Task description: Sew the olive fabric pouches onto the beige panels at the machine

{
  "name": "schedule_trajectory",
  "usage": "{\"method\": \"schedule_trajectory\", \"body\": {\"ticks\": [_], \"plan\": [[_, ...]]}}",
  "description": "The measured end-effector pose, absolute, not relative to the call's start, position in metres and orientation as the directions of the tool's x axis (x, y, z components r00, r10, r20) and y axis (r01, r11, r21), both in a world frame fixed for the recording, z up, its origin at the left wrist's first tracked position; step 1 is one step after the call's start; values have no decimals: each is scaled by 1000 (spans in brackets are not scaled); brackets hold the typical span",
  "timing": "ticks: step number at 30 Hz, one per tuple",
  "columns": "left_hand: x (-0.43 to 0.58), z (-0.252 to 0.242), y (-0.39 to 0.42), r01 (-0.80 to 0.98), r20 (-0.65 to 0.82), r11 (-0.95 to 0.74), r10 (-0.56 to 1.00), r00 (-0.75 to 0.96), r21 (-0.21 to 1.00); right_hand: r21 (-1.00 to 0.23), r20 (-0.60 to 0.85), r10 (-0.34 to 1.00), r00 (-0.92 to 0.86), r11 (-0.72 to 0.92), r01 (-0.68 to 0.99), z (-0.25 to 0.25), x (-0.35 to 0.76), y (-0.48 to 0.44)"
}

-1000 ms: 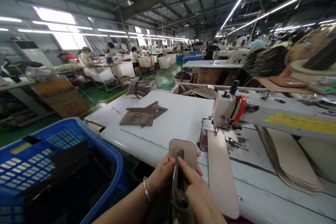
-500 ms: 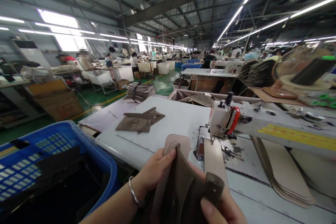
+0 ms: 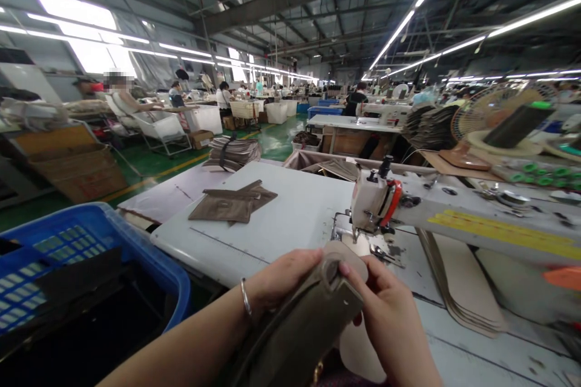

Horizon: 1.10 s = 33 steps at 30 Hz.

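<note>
Both my hands grip a grey-brown fabric piece (image 3: 297,326) with a paler, rounded panel (image 3: 347,254) at its far end. My left hand (image 3: 285,275), with a silver bangle at the wrist, is closed along its left edge. On the right, my right hand (image 3: 385,302) pinches the folded edge near the rounded end, thumb on top. Just beyond my fingers stands the sewing machine (image 3: 374,199), and a pale strip (image 3: 358,244) lies under its needle area. Two flat grey-brown pieces (image 3: 224,205) overlap on the white worktable (image 3: 290,211).
A blue plastic basket (image 3: 175,290) with dark material stands at the left. Long pale panels (image 3: 467,284) are stacked right of the machine. A bundled stack (image 3: 233,152) sits behind the table. A fan (image 3: 499,109) and a dark thread cone (image 3: 517,124) are at the right. Other people work farther back.
My right hand has moved up to the rounded end of the fabric piece, and the hands are closer together. The piece has turned and its folded edge now meets the pale panel. The view has shifted slightly right.
</note>
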State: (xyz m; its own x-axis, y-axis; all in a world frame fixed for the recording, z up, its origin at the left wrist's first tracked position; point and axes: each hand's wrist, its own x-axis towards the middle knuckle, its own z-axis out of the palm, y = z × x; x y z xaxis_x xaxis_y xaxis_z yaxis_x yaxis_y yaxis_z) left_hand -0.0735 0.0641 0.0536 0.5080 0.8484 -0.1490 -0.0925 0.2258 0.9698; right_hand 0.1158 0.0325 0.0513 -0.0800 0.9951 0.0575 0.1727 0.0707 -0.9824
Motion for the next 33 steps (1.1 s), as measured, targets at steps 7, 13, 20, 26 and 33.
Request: {"method": "schedule_trajectory", "body": {"ticks": [7, 13, 20, 26, 33], "plan": [[-86, 82, 17, 99, 170, -228, 897, 409, 969, -964, 2, 992, 129, -33, 264, 58, 135, 16], [-94, 86, 20, 319, 65, -116, 984, 167, 941, -1000, -18, 1000, 11, -18, 14, 61, 129, 4], [-103, 94, 33, 229, 20, -75, 972, 235, 971, -980, -106, 992, -63, -115, -160, 55, 129, -6], [-101, 95, 27, 299, 37, -111, 969, 244, 948, -980, -101, 991, -86, -114, -166, 55, 128, -7], [-135, 95, 86, 703, 206, -308, 951, 229, 640, -901, 101, 960, -262, 200, 384, 23, 153, -2]]}}
